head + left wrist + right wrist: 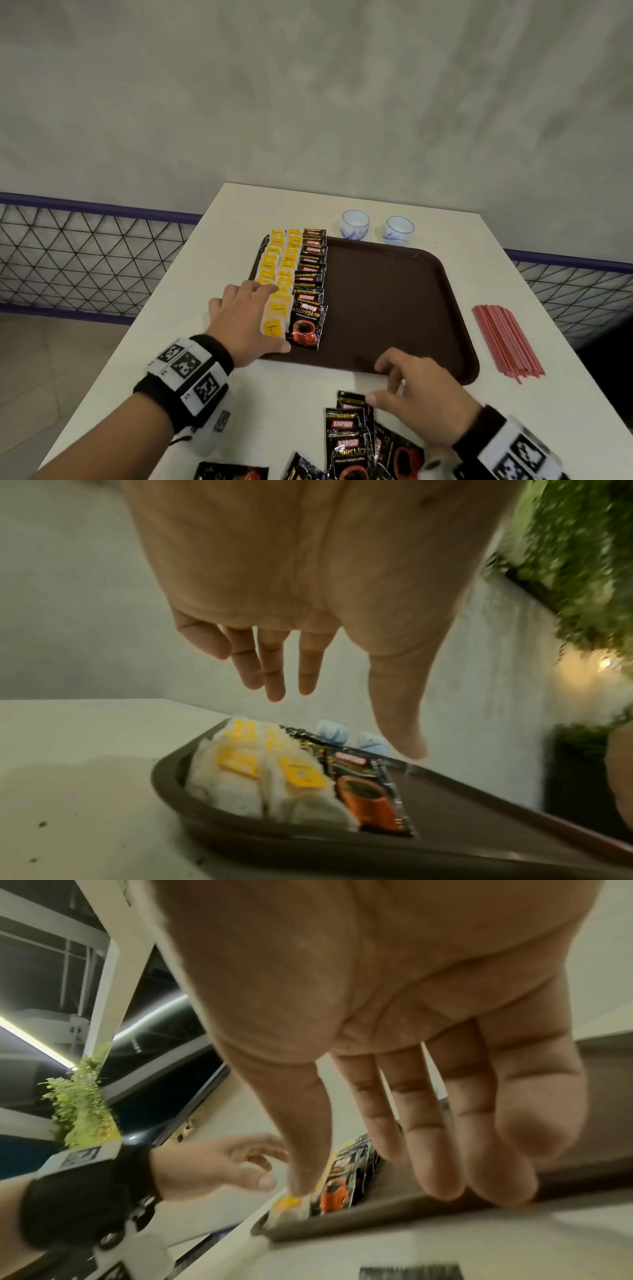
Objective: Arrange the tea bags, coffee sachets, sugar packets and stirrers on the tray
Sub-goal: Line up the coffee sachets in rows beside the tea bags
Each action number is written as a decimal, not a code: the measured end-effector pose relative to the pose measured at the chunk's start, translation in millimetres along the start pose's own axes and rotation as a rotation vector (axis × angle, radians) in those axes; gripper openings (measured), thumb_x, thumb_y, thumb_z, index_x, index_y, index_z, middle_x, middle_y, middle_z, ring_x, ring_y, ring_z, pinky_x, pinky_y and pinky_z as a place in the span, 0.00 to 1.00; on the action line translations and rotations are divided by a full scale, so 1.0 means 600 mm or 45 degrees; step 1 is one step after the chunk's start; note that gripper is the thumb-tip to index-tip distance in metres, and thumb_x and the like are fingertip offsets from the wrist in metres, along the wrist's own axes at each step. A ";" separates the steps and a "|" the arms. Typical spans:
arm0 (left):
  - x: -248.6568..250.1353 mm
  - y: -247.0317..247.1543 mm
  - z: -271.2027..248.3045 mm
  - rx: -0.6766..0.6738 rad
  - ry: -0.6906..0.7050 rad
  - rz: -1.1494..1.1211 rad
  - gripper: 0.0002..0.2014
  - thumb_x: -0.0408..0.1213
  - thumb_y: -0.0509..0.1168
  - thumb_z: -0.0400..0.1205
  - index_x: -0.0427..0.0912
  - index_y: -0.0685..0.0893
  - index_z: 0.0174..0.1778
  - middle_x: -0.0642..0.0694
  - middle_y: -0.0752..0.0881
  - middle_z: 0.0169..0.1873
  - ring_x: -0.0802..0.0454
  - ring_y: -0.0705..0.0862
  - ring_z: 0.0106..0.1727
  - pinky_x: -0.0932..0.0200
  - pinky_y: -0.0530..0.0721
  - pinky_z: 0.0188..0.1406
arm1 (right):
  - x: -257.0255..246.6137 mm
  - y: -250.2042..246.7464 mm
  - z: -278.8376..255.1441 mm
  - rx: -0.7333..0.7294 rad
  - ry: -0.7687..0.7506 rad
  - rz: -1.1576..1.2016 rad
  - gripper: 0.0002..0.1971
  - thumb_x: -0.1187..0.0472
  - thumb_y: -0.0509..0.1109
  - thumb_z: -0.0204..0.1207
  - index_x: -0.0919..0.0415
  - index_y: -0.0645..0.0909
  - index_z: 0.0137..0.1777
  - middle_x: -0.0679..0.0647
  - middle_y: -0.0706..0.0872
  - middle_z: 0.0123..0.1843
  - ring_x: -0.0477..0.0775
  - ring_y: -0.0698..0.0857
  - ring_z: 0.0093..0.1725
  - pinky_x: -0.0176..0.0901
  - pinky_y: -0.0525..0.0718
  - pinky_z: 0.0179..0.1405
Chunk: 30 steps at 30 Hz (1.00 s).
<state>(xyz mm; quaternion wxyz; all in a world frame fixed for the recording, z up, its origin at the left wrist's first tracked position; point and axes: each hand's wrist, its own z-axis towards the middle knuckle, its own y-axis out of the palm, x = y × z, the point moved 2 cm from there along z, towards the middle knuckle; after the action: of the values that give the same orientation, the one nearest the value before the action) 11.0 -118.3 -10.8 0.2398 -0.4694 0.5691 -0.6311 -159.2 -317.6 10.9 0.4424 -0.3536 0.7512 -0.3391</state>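
Observation:
A brown tray (394, 301) lies on the white table. Along its left side run two rows of yellow-tagged tea bags (279, 274) and one overlapping row of black coffee sachets (310, 284). My left hand (246, 315) hovers open over the tray's near left corner, fingers spread above the tea bags (240, 764); it holds nothing. My right hand (418, 394) hangs open just above a loose pile of coffee sachets (349, 442) on the table in front of the tray, holding nothing. Red stirrers (507, 342) lie in a bundle to the right of the tray.
Two small blue-and-white cups (376, 226) stand behind the tray. The table's left edge (164, 308) drops to a floor with a wire fence (85, 253). Most of the tray's right part is bare.

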 end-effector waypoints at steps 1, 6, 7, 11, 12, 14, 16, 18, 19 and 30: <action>0.005 -0.003 -0.015 0.011 0.030 -0.054 0.43 0.65 0.70 0.66 0.60 0.62 0.75 0.57 0.66 0.71 0.52 0.63 0.70 0.51 0.62 0.65 | -0.005 0.006 -0.014 -0.069 -0.008 0.009 0.18 0.36 0.71 0.71 0.37 0.71 0.56 0.41 0.81 0.47 0.38 0.80 0.44 0.32 0.74 0.40; 0.039 0.027 -0.123 -0.210 0.327 -0.120 0.39 0.75 0.53 0.62 0.64 0.68 0.69 0.66 0.68 0.65 0.61 0.62 0.68 0.57 0.58 0.59 | -0.037 0.064 -0.038 -0.323 -0.021 -0.083 0.29 0.38 0.75 0.68 0.45 0.69 0.65 0.43 0.80 0.60 0.46 0.79 0.58 0.42 0.77 0.59; 0.047 0.038 -0.140 -0.270 0.339 -0.117 0.39 0.75 0.53 0.63 0.64 0.68 0.69 0.66 0.69 0.65 0.62 0.63 0.68 0.57 0.59 0.59 | -0.039 0.077 -0.036 -0.314 -0.007 -0.104 0.31 0.41 0.76 0.69 0.47 0.68 0.67 0.46 0.80 0.63 0.48 0.79 0.59 0.42 0.76 0.60; 0.082 0.081 -0.167 -0.341 0.289 -0.106 0.31 0.65 0.61 0.74 0.58 0.69 0.71 0.61 0.75 0.62 0.57 0.68 0.63 0.55 0.63 0.62 | -0.036 0.108 -0.025 -0.233 0.080 0.059 0.29 0.53 0.79 0.68 0.46 0.63 0.61 0.42 0.77 0.48 0.42 0.77 0.45 0.30 0.72 0.38; 0.088 0.091 -0.165 -0.333 0.269 -0.081 0.30 0.63 0.61 0.75 0.56 0.69 0.72 0.58 0.76 0.62 0.55 0.70 0.63 0.54 0.65 0.64 | -0.034 0.111 -0.024 -0.202 0.107 0.127 0.29 0.55 0.80 0.67 0.46 0.63 0.58 0.39 0.75 0.44 0.38 0.76 0.41 0.28 0.70 0.33; 0.094 0.107 -0.157 -0.333 0.212 -0.059 0.29 0.58 0.62 0.78 0.52 0.67 0.73 0.54 0.77 0.63 0.52 0.72 0.64 0.53 0.67 0.67 | -0.029 0.114 -0.025 -0.157 0.138 0.208 0.28 0.57 0.81 0.66 0.47 0.64 0.56 0.39 0.74 0.39 0.35 0.74 0.37 0.30 0.70 0.28; 0.097 0.116 -0.145 -0.335 0.153 -0.083 0.28 0.54 0.64 0.79 0.49 0.66 0.73 0.51 0.77 0.64 0.50 0.73 0.65 0.53 0.70 0.68 | -0.024 0.117 -0.025 -0.136 0.147 0.249 0.28 0.58 0.81 0.66 0.49 0.64 0.56 0.40 0.74 0.39 0.35 0.74 0.36 0.31 0.70 0.28; 0.100 0.112 -0.138 -0.345 0.108 -0.155 0.25 0.50 0.66 0.78 0.48 0.69 0.70 0.50 0.78 0.63 0.50 0.75 0.64 0.54 0.73 0.66 | -0.017 0.122 -0.024 -0.102 0.175 0.321 0.28 0.60 0.82 0.64 0.49 0.65 0.54 0.42 0.77 0.38 0.37 0.75 0.36 0.30 0.72 0.30; 0.101 0.110 -0.135 -0.351 0.093 -0.200 0.22 0.49 0.67 0.78 0.49 0.72 0.67 0.51 0.79 0.61 0.50 0.75 0.63 0.55 0.74 0.65 | -0.012 0.126 -0.024 -0.076 0.200 0.366 0.28 0.61 0.83 0.61 0.50 0.67 0.52 0.44 0.78 0.37 0.39 0.77 0.35 0.32 0.74 0.32; 0.085 0.094 -0.112 -0.341 0.031 -0.605 0.06 0.35 0.63 0.81 0.48 0.75 0.39 0.52 0.81 0.38 0.55 0.79 0.38 0.61 0.80 0.41 | 0.000 0.129 -0.022 0.217 0.041 0.492 0.12 0.63 0.77 0.69 0.49 0.77 0.33 0.46 0.81 0.31 0.40 0.77 0.32 0.28 0.75 0.33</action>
<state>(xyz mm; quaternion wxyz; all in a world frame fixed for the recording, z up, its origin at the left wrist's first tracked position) -82.9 -140.9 -41.6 0.0139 -0.6095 0.5243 -0.5945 -188.7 -275.1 -47.7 0.5153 -0.1589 0.7806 -0.3160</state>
